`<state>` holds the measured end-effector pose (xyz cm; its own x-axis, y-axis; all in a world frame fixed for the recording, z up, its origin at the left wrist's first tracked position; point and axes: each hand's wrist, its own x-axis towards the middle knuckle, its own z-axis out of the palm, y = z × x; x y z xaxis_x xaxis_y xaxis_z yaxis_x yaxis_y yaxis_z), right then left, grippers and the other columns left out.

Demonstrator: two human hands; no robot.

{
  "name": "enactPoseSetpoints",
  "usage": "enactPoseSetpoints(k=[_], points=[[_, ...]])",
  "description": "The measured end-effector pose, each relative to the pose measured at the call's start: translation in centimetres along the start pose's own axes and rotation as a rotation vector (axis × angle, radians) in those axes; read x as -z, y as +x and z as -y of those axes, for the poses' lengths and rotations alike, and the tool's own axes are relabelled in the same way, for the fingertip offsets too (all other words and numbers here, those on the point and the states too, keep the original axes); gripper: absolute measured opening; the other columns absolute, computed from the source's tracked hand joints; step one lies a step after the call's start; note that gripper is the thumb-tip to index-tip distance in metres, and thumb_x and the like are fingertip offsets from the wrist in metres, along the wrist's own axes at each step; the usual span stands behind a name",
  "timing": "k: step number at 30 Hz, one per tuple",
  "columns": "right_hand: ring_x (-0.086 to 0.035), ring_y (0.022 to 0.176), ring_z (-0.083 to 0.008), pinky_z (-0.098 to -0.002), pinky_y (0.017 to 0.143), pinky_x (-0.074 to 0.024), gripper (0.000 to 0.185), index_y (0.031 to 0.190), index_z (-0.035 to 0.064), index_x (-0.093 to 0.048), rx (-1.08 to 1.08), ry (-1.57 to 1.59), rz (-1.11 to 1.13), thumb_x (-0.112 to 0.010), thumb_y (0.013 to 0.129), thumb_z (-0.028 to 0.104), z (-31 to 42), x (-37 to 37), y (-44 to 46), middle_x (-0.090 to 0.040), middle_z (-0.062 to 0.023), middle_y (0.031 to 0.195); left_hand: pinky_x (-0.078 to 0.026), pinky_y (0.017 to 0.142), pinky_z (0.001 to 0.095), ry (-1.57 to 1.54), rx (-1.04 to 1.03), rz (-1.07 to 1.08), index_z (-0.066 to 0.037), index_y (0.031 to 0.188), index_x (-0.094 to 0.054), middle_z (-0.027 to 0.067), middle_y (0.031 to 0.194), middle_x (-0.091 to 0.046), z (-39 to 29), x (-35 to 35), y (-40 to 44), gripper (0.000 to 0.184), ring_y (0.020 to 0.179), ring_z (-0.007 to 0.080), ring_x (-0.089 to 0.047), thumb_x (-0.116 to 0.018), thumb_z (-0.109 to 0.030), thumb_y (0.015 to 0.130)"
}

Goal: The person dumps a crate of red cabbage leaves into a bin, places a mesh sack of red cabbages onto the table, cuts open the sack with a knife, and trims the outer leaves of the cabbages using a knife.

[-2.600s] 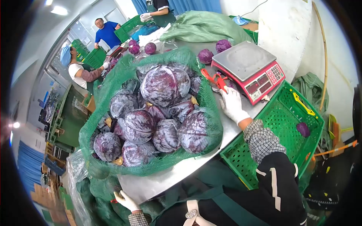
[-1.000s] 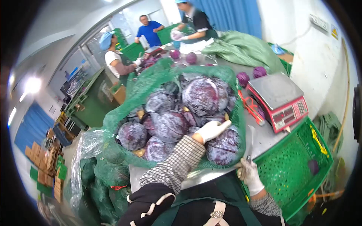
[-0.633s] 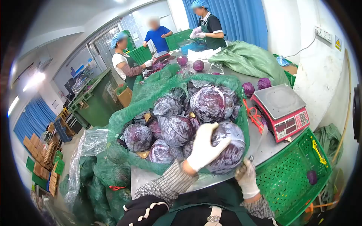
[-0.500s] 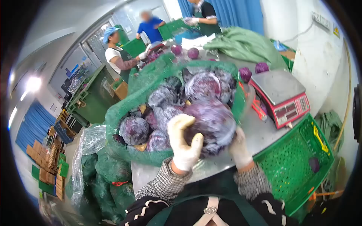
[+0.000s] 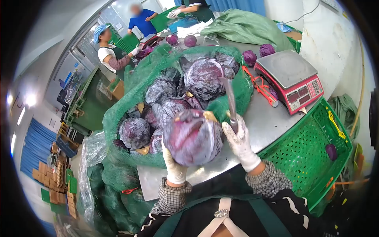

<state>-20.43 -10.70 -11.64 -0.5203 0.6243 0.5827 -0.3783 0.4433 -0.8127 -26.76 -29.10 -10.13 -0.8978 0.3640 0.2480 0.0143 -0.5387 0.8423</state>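
Observation:
A large red cabbage (image 5: 192,138) is held up over the near edge of the metal table, its outer leaves dull purple-grey. My left hand (image 5: 175,168), in a stained white glove, grips it from the lower left, with part of the fingers hidden behind it. In my gloved right hand (image 5: 240,144), just right of the cabbage, is a knife (image 5: 230,98) with its blade pointing up and apart from the leaves. Behind them, more red cabbages (image 5: 205,78) fill an open green net bag (image 5: 112,124) on the table.
A red scale (image 5: 290,81) stands at the right, beside an orange-handled tool (image 5: 262,87) on the table (image 5: 152,183). Below it, a green crate (image 5: 292,158) holds a small purple piece. Full net bags (image 5: 118,173) lie lower left. Several people are across the table.
The cabbage has moved left and down and been turned. My right hand has come out from behind it, and the knife now shows upright. The camera view has shifted slightly.

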Motion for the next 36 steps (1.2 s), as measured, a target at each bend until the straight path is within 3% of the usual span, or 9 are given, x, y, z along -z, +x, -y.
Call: enactPoseSetpoints(k=[4,7,11,12,16,18,22,30,36], points=[[-0.056,0.103,-0.0189,-0.0311,0.091,-0.0429,0.033,0.118,-0.0027,-0.054,-0.399,0.198,-0.035,-0.051,0.094,0.020,1.1,0.7,-6.0,-0.060,-0.0133,0.112,-0.029,0.108,0.0424,0.098,-0.035,0.078,-0.003,0.141,-0.026,0.0139,0.139,-0.037,0.6,-1.0,-2.8,0.093,0.128,0.0277,-0.038,-0.053,-0.066,0.079],[-0.055,0.104,-0.0161,-0.0311,0.091,-0.0435,0.034,0.116,-0.0024,-0.055,-0.422,0.305,-0.159,-0.047,0.096,0.024,1.9,4.4,-6.9,-0.060,-0.0121,0.111,-0.028,0.108,0.0412,0.262,-0.148,0.224,0.003,0.142,-0.019,0.0180,0.140,-0.032,1.6,-3.5,-4.2,0.107,0.128,0.0282,-0.036,-0.064,-0.065,0.072],[-0.060,0.089,-0.0222,-0.0303,0.081,-0.0472,0.024,0.106,-0.0027,-0.059,0.065,-0.626,-0.301,-0.052,0.094,0.016,-1.6,9.7,-8.1,-0.062,-0.0132,0.099,-0.025,0.109,0.0384,0.241,-0.026,0.479,0.005,0.143,-0.015,0.0162,0.142,-0.029,6.1,-5.9,-3.2,0.102,0.130,0.0260,-0.032,-0.064,-0.056,0.078],[-0.060,0.088,-0.0223,-0.0304,0.079,-0.0469,0.023,0.103,-0.0023,-0.059,-0.398,0.051,-0.466,-0.053,0.093,0.018,-2.6,9.8,-8.2,-0.062,-0.0129,0.098,-0.025,0.109,0.0382,0.225,0.021,0.492,0.004,0.143,-0.015,0.0164,0.142,-0.030,7.6,-6.2,-2.3,0.098,0.130,0.0258,-0.033,-0.065,-0.051,0.079],[-0.048,0.080,-0.0067,-0.0215,0.073,-0.0423,0.013,0.099,0.0026,-0.057,-0.504,0.064,-0.467,-0.056,0.093,0.014,-5.3,10.6,-7.4,-0.057,0.0016,0.089,-0.028,0.108,0.0383,0.146,0.234,0.541,0.002,0.142,-0.021,0.0178,0.139,-0.034,9.3,-8.8,0.1,0.082,0.127,0.0266,-0.036,-0.067,-0.028,0.081],[-0.051,0.081,-0.0099,-0.0238,0.075,-0.0436,0.017,0.101,0.0018,-0.057,-0.540,0.015,-0.414,-0.057,0.092,0.016,-5.8,10.7,-7.6,-0.059,-0.0024,0.088,-0.031,0.106,0.0379,0.369,0.244,0.584,0.002,0.142,-0.023,0.0182,0.137,-0.036,8.8,-8.7,1.4,0.089,0.127,0.0264,-0.037,-0.074,-0.026,0.075],[-0.058,0.080,-0.0184,-0.0286,0.075,-0.0466,0.022,0.103,0.0009,-0.056,-0.581,0.003,-0.220,-0.059,0.090,0.018,-6.0,11.6,-7.6,-0.061,-0.0102,0.088,-0.031,0.107,0.0392,1.167,-0.361,0.881,0.005,0.134,-0.037,0.0220,0.135,-0.041,5.6,-11.1,2.8,0.095,0.127,0.0328,-0.039,-0.083,-0.036,0.061],[-0.064,0.079,-0.0344,-0.0387,0.067,-0.0526,0.033,0.113,0.0034,-0.052,-0.239,-0.518,0.005,-0.063,0.085,0.017,0.1,15.6,-7.5,-0.063,-0.0173,0.096,-0.034,0.104,0.0435,1.255,-0.372,0.843,0.006,0.129,-0.043,0.0268,0.131,-0.042,6.6,-12.7,2.4,0.092,0.122,0.0392,-0.041,-0.082,-0.038,0.058],[-0.063,0.070,-0.0354,-0.0404,0.060,-0.0516,0.030,0.109,0.0050,-0.050,-0.346,-0.586,0.142,-0.062,0.084,0.016,2.7,15.7,-8.9,-0.062,-0.0160,0.090,-0.035,0.102,0.0454,1.281,-0.408,0.839,0.007,0.127,-0.045,0.0281,0.128,-0.045,7.0,-13.9,2.3,0.090,0.119,0.0413,-0.043,-0.082,-0.037,0.057]])
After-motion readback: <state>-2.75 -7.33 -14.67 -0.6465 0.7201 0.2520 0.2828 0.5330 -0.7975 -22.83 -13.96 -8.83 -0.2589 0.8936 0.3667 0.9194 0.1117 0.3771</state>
